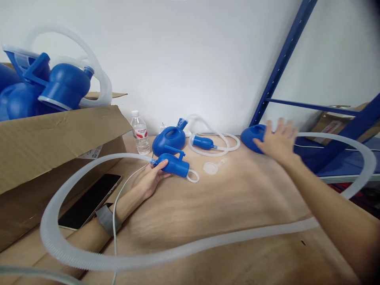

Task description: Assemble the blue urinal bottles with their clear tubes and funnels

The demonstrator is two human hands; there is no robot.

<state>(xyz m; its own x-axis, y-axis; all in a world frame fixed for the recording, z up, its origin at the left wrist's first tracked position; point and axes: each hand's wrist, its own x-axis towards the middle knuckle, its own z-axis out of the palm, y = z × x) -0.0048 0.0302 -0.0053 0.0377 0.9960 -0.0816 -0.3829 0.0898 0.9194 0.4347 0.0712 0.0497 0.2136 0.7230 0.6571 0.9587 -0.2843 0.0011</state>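
Observation:
My left hand (pixel 152 178) is wrapped round a small blue bottle with a handle (pixel 175 165), near its hose end. A white corrugated hose (pixel 166 257) runs from that bottle in a wide loop across the front to the right. At the back right my right hand (pixel 279 138) is spread, fingers apart, beside a blue jug (pixel 251 137) and partly over it. Another blue jug (pixel 169 139) stands behind the held bottle. To its right lies a smaller blue bottle (pixel 203 142) with a coiled hose (pixel 234 144). A clear flat lid (pixel 210 168) lies near the middle.
An open cardboard box (pixel 65 134) with several blue jugs (pixel 67 85) fills the left. Near it are a water bottle (pixel 140 136), a black phone or tablet (pixel 90 200) and a thin white cable (pixel 115 221). A blue metal rack (pixel 280 59) rises at the right.

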